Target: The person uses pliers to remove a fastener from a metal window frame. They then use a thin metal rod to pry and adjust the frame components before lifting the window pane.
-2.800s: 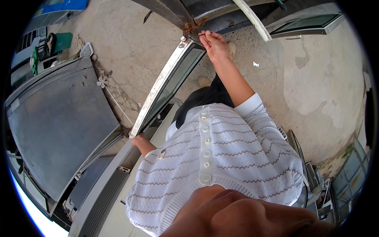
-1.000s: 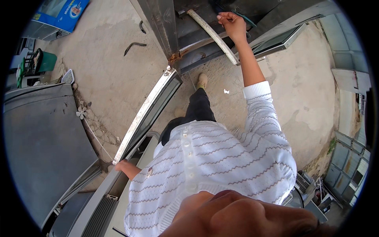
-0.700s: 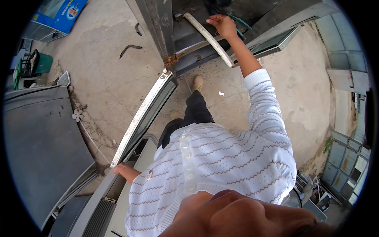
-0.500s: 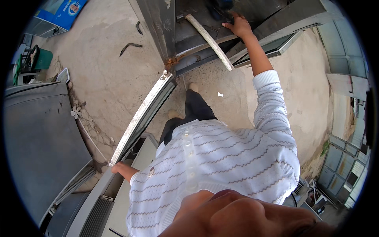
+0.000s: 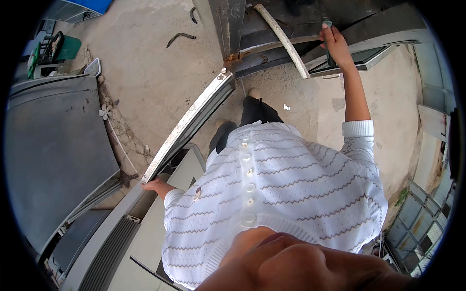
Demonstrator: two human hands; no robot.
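Observation:
At the upper right my right hand point(image 5: 338, 46) is closed round a slim dark green handled tool point(image 5: 331, 57); its working end is hard to make out against the dark background. It is over the front edge of a dark, dirty metal cabinet point(image 5: 233, 29). On the left my left hand point(image 5: 158, 186) grips the free end of a glazed door point(image 5: 187, 127) with a worn white edge, its fingers partly hidden behind it. That door stands swung out from the cabinet's rusty corner. A pale curved strip point(image 5: 282, 41) lies across the cabinet's opening and sticks out over its edge.
Another glazed panel point(image 5: 354, 63) juts out below the cabinet on the right. Large grey panels point(image 5: 58, 145) and a white appliance point(image 5: 145, 237) stand at the left. Dark bent pieces point(image 5: 179, 39) lie on the concrete floor, and a green bin point(image 5: 68, 47) is farther left.
My right hand has drawn back from deep inside the cabinet and now shows the green-handled tool. My left hand stays on the door's end. The whole view has shifted.

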